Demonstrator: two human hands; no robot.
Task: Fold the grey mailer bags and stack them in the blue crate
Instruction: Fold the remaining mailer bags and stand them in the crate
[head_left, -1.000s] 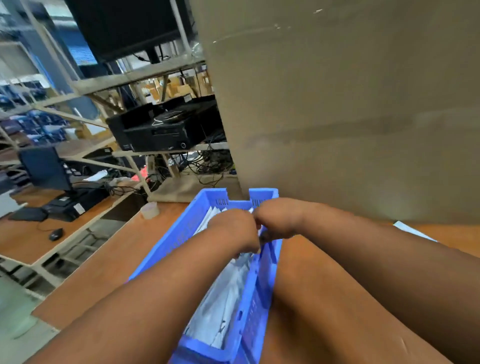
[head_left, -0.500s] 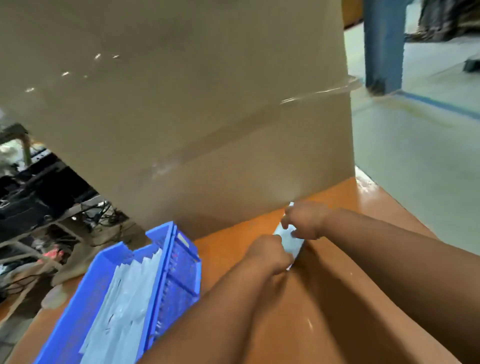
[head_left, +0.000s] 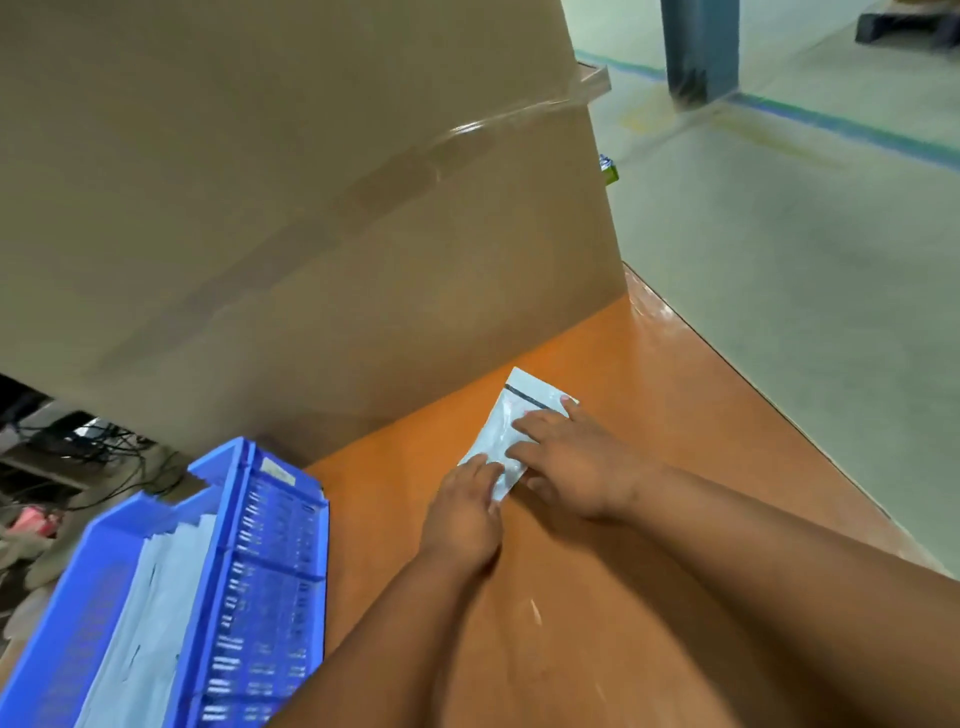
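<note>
A small grey mailer bag (head_left: 524, 410) with a dark strip near its far end lies flat on the orange table (head_left: 649, 426). My right hand (head_left: 566, 462) lies on it with fingers spread and straight, pressing it down. My left hand (head_left: 465, 509) touches the bag's near corner with its fingertips. To the left stands the blue crate (head_left: 260, 545), holding a stack of folded grey mailer bags (head_left: 156, 597).
A large brown cardboard box (head_left: 291, 208) stands on the table just behind the bag and crate. The table's right edge (head_left: 737, 374) drops to a pale green floor. Cables and clutter lie beyond the crate at the left.
My view and both hands have swung right from the crate to the table. The bag was pinched up off the table half a second ago; now it lies flat under my spread right hand.
</note>
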